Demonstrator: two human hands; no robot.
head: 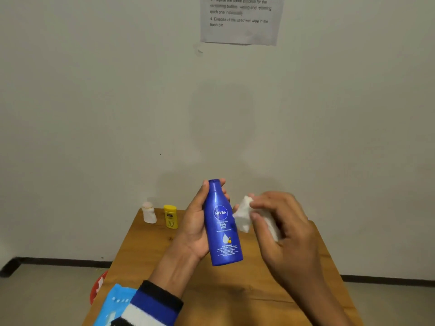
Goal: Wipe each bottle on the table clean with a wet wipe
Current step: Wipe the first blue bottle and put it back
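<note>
My left hand [195, 229] holds a blue body-milk bottle [222, 224] upright above the wooden table [179, 274], label facing me, cap at the top. My right hand [284, 229] is closed on a crumpled white wet wipe [243, 215], just to the right of the bottle; the wipe's edge sits close to the bottle's side. A small yellow bottle [170, 216] and a small white bottle [148, 212] stand at the table's far left corner, against the wall.
A light-blue wet-wipe pack [113, 307] lies at the table's near left edge, partly under my striped sleeve. A red bin [97, 288] shows on the floor left of the table. A printed instruction sheet [240, 20] hangs on the wall.
</note>
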